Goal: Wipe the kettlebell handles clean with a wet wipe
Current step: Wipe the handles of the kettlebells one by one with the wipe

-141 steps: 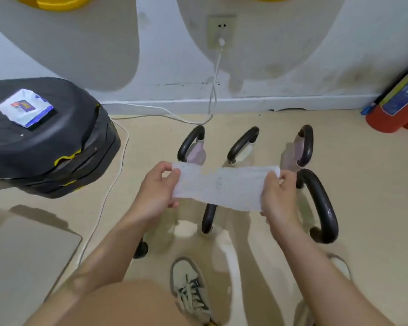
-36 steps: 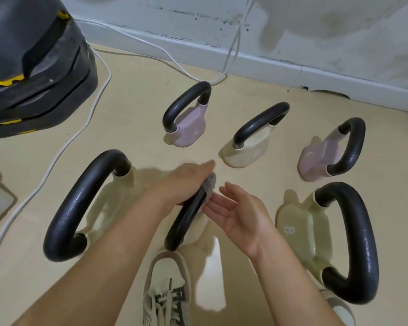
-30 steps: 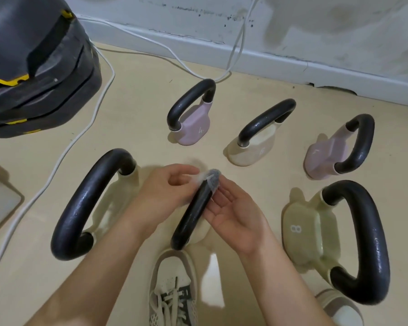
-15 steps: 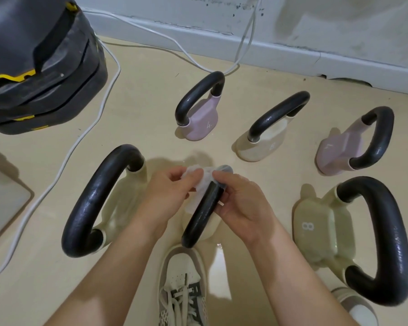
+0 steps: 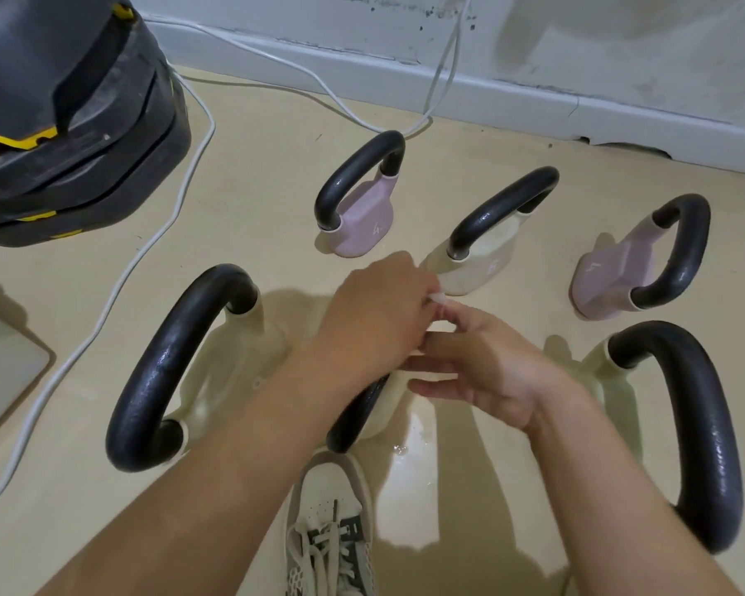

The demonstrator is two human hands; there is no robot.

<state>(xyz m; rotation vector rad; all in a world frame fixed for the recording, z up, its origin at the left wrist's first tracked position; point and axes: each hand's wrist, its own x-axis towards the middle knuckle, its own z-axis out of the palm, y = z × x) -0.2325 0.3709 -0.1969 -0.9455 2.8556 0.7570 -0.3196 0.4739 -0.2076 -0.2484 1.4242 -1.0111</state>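
Observation:
Several kettlebells with black handles stand on the beige floor. Both my hands meet over the small cream kettlebell [image 5: 383, 406] in the front middle, and only the near end of its handle [image 5: 353, 423] shows. My left hand [image 5: 375, 320] is curled over the top of that handle and grips the white wet wipe [image 5: 439, 298], of which just a corner sticks out. My right hand [image 5: 482, 372] reaches in from the right, its fingertips pinching the wipe against the left hand's fingers.
Large cream kettlebells stand at front left [image 5: 168, 363] and front right [image 5: 706, 423]. Pink [image 5: 362, 217], cream [image 5: 491, 225] and pink [image 5: 620, 273] small ones line the back. A black stacked platform [image 5: 74, 122], a white cable [image 5: 164, 221] and my shoe [image 5: 327, 522] are nearby.
The spread wipe has been brought down onto the middle kettlebell's handle. My left hand has slid up over the handle's top, covering most of the wipe, and my right hand has closed in on it.

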